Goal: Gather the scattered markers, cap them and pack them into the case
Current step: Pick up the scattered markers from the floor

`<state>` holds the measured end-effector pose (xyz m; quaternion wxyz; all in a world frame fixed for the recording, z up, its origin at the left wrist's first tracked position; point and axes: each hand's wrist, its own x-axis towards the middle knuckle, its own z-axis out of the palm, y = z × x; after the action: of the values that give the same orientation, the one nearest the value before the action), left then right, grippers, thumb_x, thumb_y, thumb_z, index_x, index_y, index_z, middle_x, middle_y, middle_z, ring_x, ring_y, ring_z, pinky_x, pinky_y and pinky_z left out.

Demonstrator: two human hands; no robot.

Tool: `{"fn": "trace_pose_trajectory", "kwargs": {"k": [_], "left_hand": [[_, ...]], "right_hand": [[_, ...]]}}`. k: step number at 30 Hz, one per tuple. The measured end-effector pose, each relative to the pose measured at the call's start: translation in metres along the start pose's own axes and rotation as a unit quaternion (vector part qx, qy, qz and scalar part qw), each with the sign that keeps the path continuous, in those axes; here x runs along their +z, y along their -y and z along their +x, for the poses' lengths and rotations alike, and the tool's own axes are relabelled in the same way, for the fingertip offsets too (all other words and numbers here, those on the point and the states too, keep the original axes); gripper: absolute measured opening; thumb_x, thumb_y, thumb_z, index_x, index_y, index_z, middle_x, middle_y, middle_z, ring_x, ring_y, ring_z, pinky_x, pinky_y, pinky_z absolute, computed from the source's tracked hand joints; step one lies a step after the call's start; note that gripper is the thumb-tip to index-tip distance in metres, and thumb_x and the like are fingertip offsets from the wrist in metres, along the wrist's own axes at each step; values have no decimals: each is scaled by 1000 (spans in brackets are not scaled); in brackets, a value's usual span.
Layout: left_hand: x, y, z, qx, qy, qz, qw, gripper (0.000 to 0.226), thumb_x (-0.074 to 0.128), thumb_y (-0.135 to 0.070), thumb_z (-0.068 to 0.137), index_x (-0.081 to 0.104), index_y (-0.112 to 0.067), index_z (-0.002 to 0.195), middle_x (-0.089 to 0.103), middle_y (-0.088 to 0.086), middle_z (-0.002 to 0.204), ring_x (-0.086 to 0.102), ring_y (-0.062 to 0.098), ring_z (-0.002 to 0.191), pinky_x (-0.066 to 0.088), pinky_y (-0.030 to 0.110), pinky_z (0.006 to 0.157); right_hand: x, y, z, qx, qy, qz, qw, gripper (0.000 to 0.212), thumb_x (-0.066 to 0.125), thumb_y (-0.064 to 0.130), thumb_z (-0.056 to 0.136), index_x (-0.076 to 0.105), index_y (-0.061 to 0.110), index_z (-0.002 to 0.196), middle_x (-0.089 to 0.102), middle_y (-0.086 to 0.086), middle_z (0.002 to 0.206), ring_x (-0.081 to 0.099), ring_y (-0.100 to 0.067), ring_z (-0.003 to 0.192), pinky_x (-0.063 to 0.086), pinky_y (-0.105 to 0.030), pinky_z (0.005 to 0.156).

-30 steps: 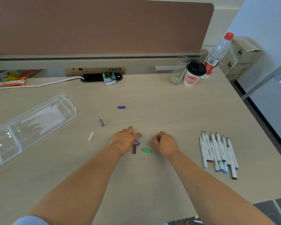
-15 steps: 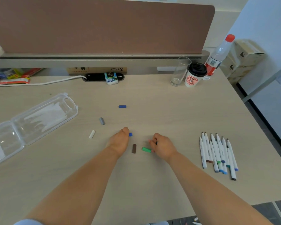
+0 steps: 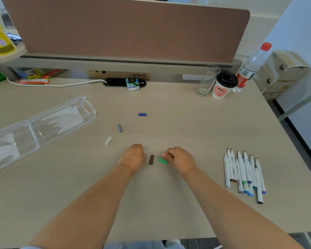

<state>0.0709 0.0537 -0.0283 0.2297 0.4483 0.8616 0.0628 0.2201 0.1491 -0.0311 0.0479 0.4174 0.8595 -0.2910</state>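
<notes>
Several uncapped white markers [image 3: 244, 174] lie side by side at the right of the desk. The clear plastic case [image 3: 43, 126] lies open at the left. Loose caps are scattered mid-desk: blue [image 3: 142, 114], grey [image 3: 119, 128], white [image 3: 108, 141], brown [image 3: 151, 159] and green [image 3: 162, 161]. My left hand [image 3: 133, 156] is curled into a fist just left of the brown cap; the small blue cap it picked up is hidden inside. My right hand [image 3: 182, 159] is curled too, with a small dark piece showing between its fingers, and its fingertips touch the green cap.
A drinking glass [image 3: 206, 81], a lidded paper cup [image 3: 223, 87] and a water bottle [image 3: 251, 65] stand at the back right. A brown divider panel [image 3: 126, 29] runs along the back, with a white cable [image 3: 61, 85] and a small carton [image 3: 132, 84] below it.
My left hand lifted a small blue cap off the desk and closed over it. My right hand slid left until its fingertips reached the green cap.
</notes>
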Motion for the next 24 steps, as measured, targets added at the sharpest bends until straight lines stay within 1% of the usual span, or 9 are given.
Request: {"fn": "trace_pose_trajectory", "kwargs": {"k": [3,6,8,11,13,16,20,24], "left_hand": [[2,-3,-1,-1,-10,15,1000,26,39,-21,94,56,-7,106,60,14,113,56,33,104,43,33,82],[3,-6,-4,7,-23,41,999,29,39,-30,96,60,-15,109,64,12,110,58,32,102,45,32,78],[5,-6,-4,7,-29,53,998,33,39,-40,96,59,-20,114,64,8,112,58,29,104,45,32,79],[5,-8,-5,-1,-9,46,999,41,42,-48,94,48,-18,122,62,6,113,57,26,107,44,32,82],[6,-10,-7,0,5,42,999,43,42,-47,94,43,-15,123,62,6,112,57,26,106,44,33,81],[9,-14,-8,5,19,37,999,42,41,-45,95,40,-11,120,62,9,110,58,28,103,45,34,79],[12,-19,-4,18,32,66,997,41,40,-46,95,43,-10,116,61,10,113,58,29,105,44,34,78],[11,-19,-1,17,40,96,994,31,40,-32,97,45,-8,116,58,12,118,56,32,108,44,34,80]], "right_hand": [[1,3,1,7,4,-32,999,40,43,42,96,63,7,99,55,-12,106,56,-28,98,39,-31,74],[-1,3,3,20,-4,-81,997,45,36,45,98,61,8,105,53,-11,114,56,-30,103,41,-31,78],[-3,2,4,23,2,-102,994,48,38,50,95,59,9,106,51,-10,115,57,-30,101,42,-32,78],[-3,0,6,15,24,-113,993,47,51,54,88,56,11,105,49,-6,114,58,-28,98,44,-32,78],[-1,-1,6,2,33,-104,994,44,57,52,85,55,12,105,48,-5,115,57,-26,98,45,-31,79],[3,-2,6,-18,38,-104,994,42,59,47,86,55,12,108,48,-6,117,57,-26,101,46,-32,81],[5,-3,8,-37,48,-110,992,39,56,44,89,55,12,110,48,-6,119,56,-25,104,44,-31,81],[3,-1,12,-44,48,-129,989,35,48,40,94,54,10,111,48,-9,119,56,-27,105,43,-32,82]]}}
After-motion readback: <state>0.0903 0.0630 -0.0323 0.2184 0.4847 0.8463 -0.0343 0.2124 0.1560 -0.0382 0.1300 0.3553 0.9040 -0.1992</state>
